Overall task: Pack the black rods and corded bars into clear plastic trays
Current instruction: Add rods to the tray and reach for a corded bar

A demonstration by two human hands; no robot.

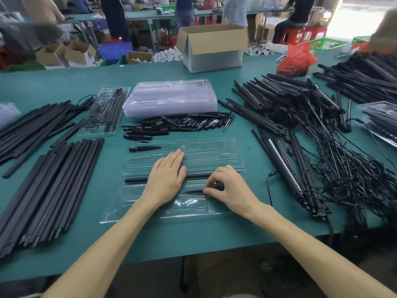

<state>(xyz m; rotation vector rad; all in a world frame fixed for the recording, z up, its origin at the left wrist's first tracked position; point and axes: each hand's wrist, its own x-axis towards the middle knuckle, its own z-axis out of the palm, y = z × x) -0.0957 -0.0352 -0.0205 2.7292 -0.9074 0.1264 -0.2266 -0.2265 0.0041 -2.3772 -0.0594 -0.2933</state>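
— Tray [214, 151] steady?
— Yes. My left hand [165, 177] lies flat on it, fingers straight, pressing over the long rod [135, 180]. My right hand [223, 188] pinches a short pointed piece [193, 191] between thumb and fingertips, at its pocket on the near side.
— Seating it how?
— I'd line the tip with the groove, then press evenly; forcing could buckle the thin plastic.
— Count?
— In this tray: one long rod, two pointed pieces, the second pointed piece [144, 148] far left. No corded bars [300, 147] yet; they lie heaped on my right. One packed tray [105, 110], one stack of empties [171, 97].
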